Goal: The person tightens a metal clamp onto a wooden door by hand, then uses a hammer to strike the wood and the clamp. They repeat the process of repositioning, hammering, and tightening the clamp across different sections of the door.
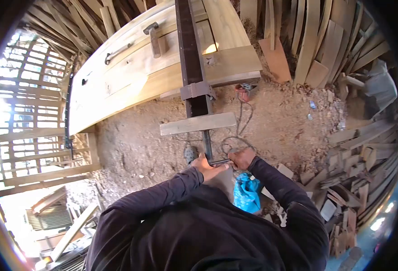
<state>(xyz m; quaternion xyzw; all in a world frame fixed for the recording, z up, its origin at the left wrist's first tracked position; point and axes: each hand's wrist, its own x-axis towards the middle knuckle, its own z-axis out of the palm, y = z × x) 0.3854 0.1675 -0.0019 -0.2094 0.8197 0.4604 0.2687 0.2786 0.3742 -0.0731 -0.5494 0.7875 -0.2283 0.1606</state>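
A long dark metal bar clamp (189, 49) lies across a wooden panel and points toward me. A pale wood strip (198, 124) sits crosswise at its near end, and a threaded screw (207, 142) comes out below it. My right hand (242, 158) is closed in a fist around the right end of the clamp handle (220, 161), a thin metal rod. At the handle's left end, by the screw, my left hand (209, 168) wraps the rod with its thumb stretched rightward; some of its fingers are hidden.
On the panel (131, 83) rest a hammer (155, 40) and another long-handled tool (118, 53). A cord (239, 122) lies on the sawdust-covered ground. A blue plastic bag (247, 193) is near my right forearm. Wood offcuts (357, 167) pile up at the right; a lattice (27, 95) stands left.
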